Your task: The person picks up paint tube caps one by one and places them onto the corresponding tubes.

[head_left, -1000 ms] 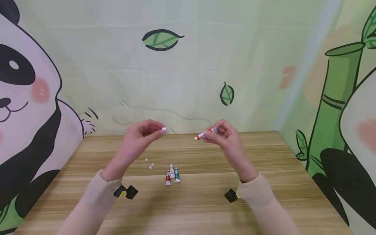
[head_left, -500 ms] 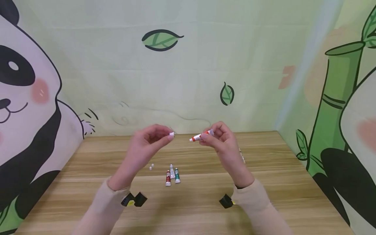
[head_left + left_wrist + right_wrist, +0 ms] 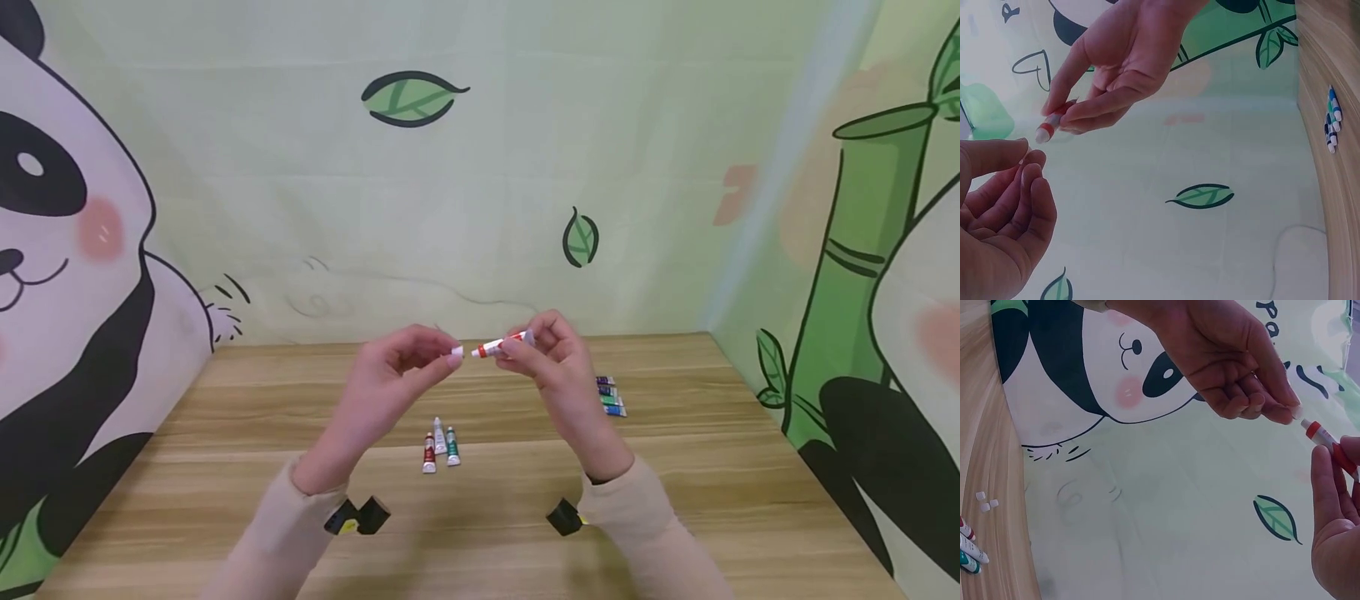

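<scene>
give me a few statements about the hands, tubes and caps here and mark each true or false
1. The left hand pinches a small white cap. True.
2. The right hand holds a green tube. False: it holds a red-banded tube.
3. In the head view, a gap shows between the pinched cap and the held tube's tip. True.
4. Just one loose cap lies on the table. False: the right wrist view shows three loose caps there.
5. In the head view, a blue tube lies left of the left hand. False: it lies to the right of the right hand.
</scene>
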Tool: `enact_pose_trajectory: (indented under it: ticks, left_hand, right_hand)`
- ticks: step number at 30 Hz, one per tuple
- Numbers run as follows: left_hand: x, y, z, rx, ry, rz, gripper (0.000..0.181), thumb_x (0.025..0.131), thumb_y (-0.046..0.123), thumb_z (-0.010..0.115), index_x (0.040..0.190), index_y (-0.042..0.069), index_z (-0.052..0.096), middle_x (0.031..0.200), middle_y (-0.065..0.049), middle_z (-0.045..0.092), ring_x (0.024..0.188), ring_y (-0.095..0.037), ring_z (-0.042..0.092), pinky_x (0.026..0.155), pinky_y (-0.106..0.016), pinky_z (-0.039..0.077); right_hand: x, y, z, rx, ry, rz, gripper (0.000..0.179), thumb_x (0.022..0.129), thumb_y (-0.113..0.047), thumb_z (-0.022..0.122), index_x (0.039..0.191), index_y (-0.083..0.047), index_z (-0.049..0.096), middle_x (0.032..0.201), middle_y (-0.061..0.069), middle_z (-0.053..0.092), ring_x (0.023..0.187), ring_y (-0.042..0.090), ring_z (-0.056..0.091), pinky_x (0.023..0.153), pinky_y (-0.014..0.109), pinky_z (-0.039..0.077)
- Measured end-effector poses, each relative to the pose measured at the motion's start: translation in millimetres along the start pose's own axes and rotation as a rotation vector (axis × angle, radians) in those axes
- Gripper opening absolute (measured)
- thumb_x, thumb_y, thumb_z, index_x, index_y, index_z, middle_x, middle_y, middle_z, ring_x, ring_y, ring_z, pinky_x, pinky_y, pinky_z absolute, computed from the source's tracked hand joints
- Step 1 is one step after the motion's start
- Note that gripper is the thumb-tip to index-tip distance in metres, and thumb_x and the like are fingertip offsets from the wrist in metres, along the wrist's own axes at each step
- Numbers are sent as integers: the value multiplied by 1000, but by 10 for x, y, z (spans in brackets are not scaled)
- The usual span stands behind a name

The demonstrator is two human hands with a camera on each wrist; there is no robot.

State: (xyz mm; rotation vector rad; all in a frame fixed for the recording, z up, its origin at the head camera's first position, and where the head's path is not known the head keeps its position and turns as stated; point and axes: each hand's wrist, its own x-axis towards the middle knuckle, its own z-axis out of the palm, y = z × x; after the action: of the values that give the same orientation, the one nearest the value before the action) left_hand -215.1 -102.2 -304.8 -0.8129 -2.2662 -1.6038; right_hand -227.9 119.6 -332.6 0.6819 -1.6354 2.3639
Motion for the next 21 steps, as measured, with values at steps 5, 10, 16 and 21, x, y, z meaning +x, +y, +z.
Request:
enact_pose_trajectory:
  ticks: [5,10,16,21]
  left_hand:
    - [-2,-2,36,-7,-5,41,13,93,18,76,104,12,73,94,2,73,80,-18,66,73,-32,55]
    - [-3,-11,42,-2,0,51,12,93,16,75,103,11,73,93,2,73,79,-17,66,73,-31,55]
    - [-18,-15,49,9,3,27,13,93,18,75,104,12,73,94,2,73,79,-17,66,74,-31,55]
    - [-28,-11,68,18,12,34,13,93,19,76,104,12,74,94,3,73,79,-16,66,74,-32,55]
  right_hand:
    - [-4,7,27,-3,-3,9,18,95,3,62,93,-12,52,95,3,69,85,15,69,84,34,58]
    - [-12,6,64,4,-1,15,18,94,3,62,93,-12,52,95,3,68,86,15,69,84,34,58]
    - [-32,3,94,-1,2,30,19,94,4,63,94,-12,52,96,3,68,86,14,68,85,34,58]
    - [-41,5,105,8,16,38,23,93,6,62,101,-14,54,95,1,69,86,14,69,85,34,58]
